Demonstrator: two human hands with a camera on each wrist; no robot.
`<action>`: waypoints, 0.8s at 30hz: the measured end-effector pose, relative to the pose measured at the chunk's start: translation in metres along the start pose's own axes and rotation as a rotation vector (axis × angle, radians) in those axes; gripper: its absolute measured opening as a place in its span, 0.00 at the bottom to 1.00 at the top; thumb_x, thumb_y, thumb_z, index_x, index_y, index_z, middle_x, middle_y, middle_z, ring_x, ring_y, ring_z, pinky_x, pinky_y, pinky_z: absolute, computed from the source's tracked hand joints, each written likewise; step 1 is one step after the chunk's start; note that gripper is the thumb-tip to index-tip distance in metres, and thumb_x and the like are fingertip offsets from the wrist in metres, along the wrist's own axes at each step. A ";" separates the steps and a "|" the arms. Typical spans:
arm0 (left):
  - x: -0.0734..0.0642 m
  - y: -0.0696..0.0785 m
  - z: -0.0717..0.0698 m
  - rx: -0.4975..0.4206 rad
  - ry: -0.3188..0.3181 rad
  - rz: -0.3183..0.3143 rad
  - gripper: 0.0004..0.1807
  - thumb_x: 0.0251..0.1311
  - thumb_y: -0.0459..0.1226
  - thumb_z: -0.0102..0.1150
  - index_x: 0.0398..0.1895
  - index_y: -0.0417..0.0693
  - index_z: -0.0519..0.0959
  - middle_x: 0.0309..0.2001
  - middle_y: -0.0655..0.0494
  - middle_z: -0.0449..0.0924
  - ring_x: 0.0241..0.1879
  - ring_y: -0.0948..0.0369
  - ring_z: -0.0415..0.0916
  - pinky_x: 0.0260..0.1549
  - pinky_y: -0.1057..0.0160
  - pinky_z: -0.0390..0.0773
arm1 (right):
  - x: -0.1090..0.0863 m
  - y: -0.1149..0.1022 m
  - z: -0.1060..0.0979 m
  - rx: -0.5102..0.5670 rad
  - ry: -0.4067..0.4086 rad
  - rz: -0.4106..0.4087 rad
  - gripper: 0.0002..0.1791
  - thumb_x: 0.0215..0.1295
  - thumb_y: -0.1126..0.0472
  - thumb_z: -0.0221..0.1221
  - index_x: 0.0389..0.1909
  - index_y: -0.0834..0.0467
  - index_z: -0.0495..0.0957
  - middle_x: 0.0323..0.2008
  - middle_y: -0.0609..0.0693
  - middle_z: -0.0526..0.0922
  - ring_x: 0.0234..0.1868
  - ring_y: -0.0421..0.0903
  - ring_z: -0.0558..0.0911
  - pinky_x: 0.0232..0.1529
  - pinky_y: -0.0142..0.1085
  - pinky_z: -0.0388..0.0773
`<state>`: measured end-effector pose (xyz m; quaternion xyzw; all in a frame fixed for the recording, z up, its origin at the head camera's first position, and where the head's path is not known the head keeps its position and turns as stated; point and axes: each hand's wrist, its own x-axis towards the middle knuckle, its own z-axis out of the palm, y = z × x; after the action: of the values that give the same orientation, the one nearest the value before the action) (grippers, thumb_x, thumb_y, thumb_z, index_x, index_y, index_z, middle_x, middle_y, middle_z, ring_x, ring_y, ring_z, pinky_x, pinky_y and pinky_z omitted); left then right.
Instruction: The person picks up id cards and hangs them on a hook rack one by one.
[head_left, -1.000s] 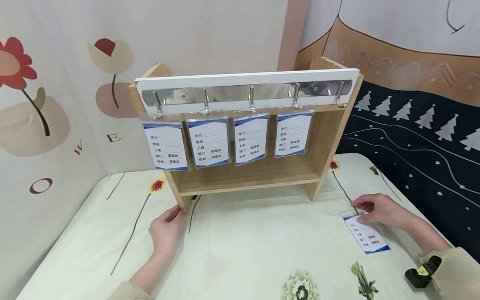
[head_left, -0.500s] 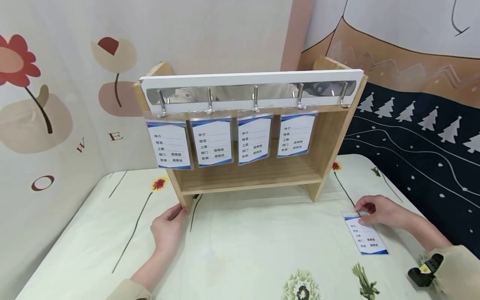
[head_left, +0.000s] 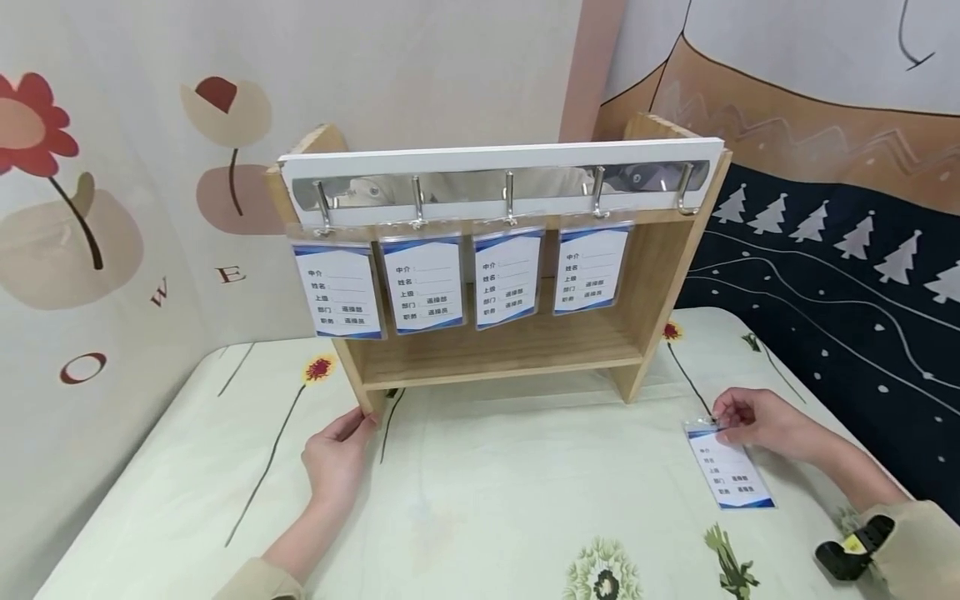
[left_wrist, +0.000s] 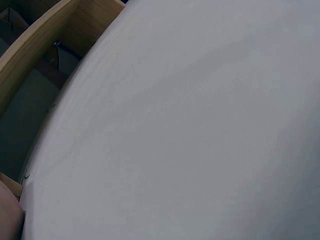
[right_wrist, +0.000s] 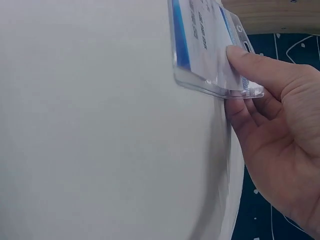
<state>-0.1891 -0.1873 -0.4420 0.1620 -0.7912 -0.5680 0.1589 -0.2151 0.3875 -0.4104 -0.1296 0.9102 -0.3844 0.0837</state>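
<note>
In the head view, my left hand (head_left: 333,458) grips the front left leg (head_left: 369,404) of a wooden shelf (head_left: 495,362) between thumb and fingers. My right hand (head_left: 768,423) pinches a clear-sleeved ID badge (head_left: 727,471) near its slotted top edge, right of the shelf. The right wrist view shows the thumb on the badge's face and the fingers beneath it. Several similar badges, among them one (head_left: 592,268) farthest right, hang from metal hooks along the shelf's white top rail (head_left: 495,157). The rightmost hook (head_left: 685,190) bears no badge.
The shelf stands on a pale flower-printed cloth (head_left: 480,492) that covers the table. Printed curtains hang behind, with a dark tree-patterned part (head_left: 825,292) on the right. A black strap device (head_left: 855,548) lies at the right sleeve.
The badge in my right hand has turned slightly, its lower end swinging a little left. My left hand stays on the shelf leg. The head view has shifted slightly.
</note>
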 end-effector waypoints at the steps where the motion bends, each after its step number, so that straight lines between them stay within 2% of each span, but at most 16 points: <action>1: 0.000 0.000 0.000 0.001 -0.001 0.001 0.18 0.69 0.39 0.64 0.57 0.38 0.84 0.53 0.41 0.85 0.53 0.52 0.82 0.36 0.83 0.75 | 0.000 0.000 0.001 0.002 0.004 -0.006 0.14 0.60 0.72 0.69 0.43 0.66 0.76 0.34 0.52 0.75 0.35 0.40 0.73 0.34 0.30 0.74; 7: 0.000 0.000 0.001 0.001 0.002 0.006 0.18 0.69 0.39 0.64 0.57 0.38 0.84 0.52 0.41 0.85 0.53 0.52 0.82 0.36 0.83 0.74 | -0.001 -0.005 0.003 -0.025 0.073 -0.071 0.13 0.60 0.72 0.69 0.42 0.66 0.76 0.34 0.50 0.76 0.34 0.40 0.73 0.34 0.29 0.74; 14: 0.001 -0.002 0.001 0.008 0.007 0.002 0.18 0.69 0.40 0.65 0.56 0.39 0.85 0.52 0.42 0.85 0.51 0.58 0.82 0.36 0.83 0.75 | 0.001 -0.012 0.002 -0.082 0.170 -0.086 0.13 0.59 0.73 0.70 0.42 0.66 0.77 0.34 0.51 0.78 0.33 0.39 0.74 0.34 0.28 0.75; 19: 0.001 -0.002 0.001 0.011 0.003 -0.002 0.19 0.69 0.40 0.65 0.57 0.38 0.84 0.52 0.41 0.85 0.54 0.53 0.82 0.36 0.83 0.74 | 0.000 -0.019 0.001 -0.089 0.267 -0.133 0.14 0.58 0.74 0.70 0.43 0.68 0.77 0.35 0.51 0.79 0.32 0.39 0.74 0.33 0.26 0.75; 24: 0.000 -0.001 0.001 0.010 -0.001 -0.004 0.19 0.69 0.40 0.64 0.57 0.38 0.84 0.53 0.41 0.85 0.56 0.50 0.81 0.36 0.83 0.74 | 0.001 -0.026 0.000 -0.072 0.298 -0.162 0.14 0.60 0.75 0.69 0.44 0.69 0.77 0.35 0.50 0.80 0.32 0.38 0.75 0.34 0.24 0.75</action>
<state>-0.1896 -0.1872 -0.4433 0.1643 -0.7936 -0.5646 0.1564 -0.2114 0.3701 -0.3914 -0.1470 0.9122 -0.3721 -0.0879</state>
